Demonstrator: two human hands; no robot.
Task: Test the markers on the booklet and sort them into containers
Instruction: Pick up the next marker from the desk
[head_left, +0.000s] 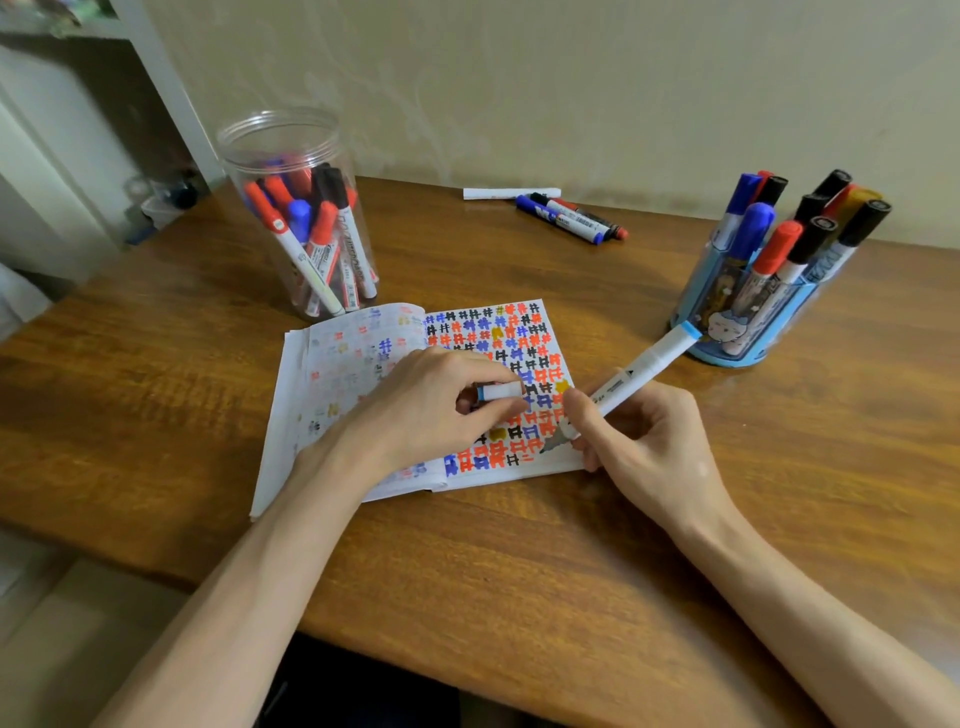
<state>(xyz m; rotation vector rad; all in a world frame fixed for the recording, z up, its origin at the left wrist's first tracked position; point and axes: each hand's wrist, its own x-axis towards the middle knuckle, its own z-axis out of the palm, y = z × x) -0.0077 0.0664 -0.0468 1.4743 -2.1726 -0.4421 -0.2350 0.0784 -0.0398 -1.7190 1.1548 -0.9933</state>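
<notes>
**Marker (623, 387) poised at page edge**

It is pinched in the grip of the right hand (644, 447), tip at the crowded lower corner of the booklet (358, 364). The cap (500, 391) is pinched in the left hand (426, 410). Ink could be run onto the tabletop (519, 571).

A: On the booklet (483, 332)?
B: Rows of red, blue, black and ochre hash marks.
A: And the marker (639, 371)?
B: White, light-blue band. The holder (727, 332) is blue with a cartoon cat; the surface (519, 545), brown wood grain.
</notes>
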